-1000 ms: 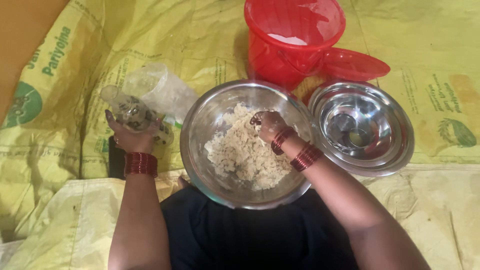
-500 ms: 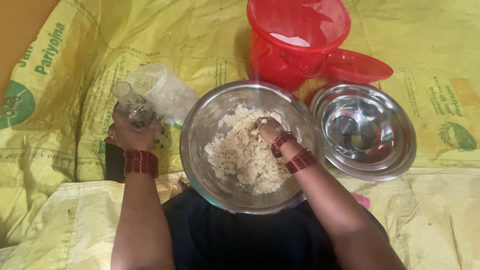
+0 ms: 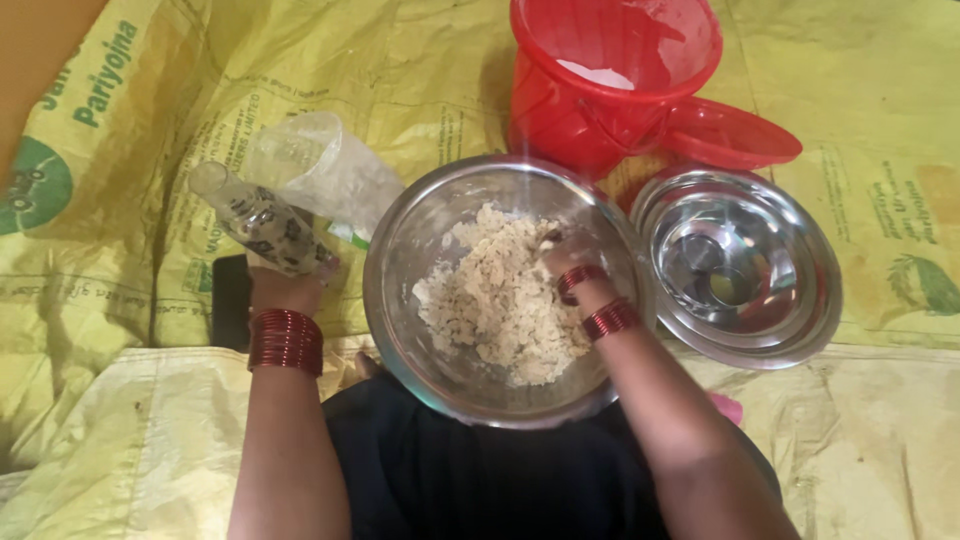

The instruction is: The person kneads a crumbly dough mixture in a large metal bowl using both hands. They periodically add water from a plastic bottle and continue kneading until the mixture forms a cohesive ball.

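Both forearms are bare, no sleeves showing at all. The left hand [image 3: 285, 285] has a thick stack of shiny red bangles [image 3: 286, 342] packed tight at the wrist. The right hand [image 3: 565, 262] wears red bangles too, split into two thinner bunches [image 3: 598, 303]. Dark, black-looking clothing [image 3: 480, 480] covers the lap.

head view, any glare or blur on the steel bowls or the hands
Head view: glare streaks the rim of the big steel bowl and the empty steel bowl; the right hand in the crumbly dough is soft and partly hidden, the left hand around the clear bottle reads a bit clearer.
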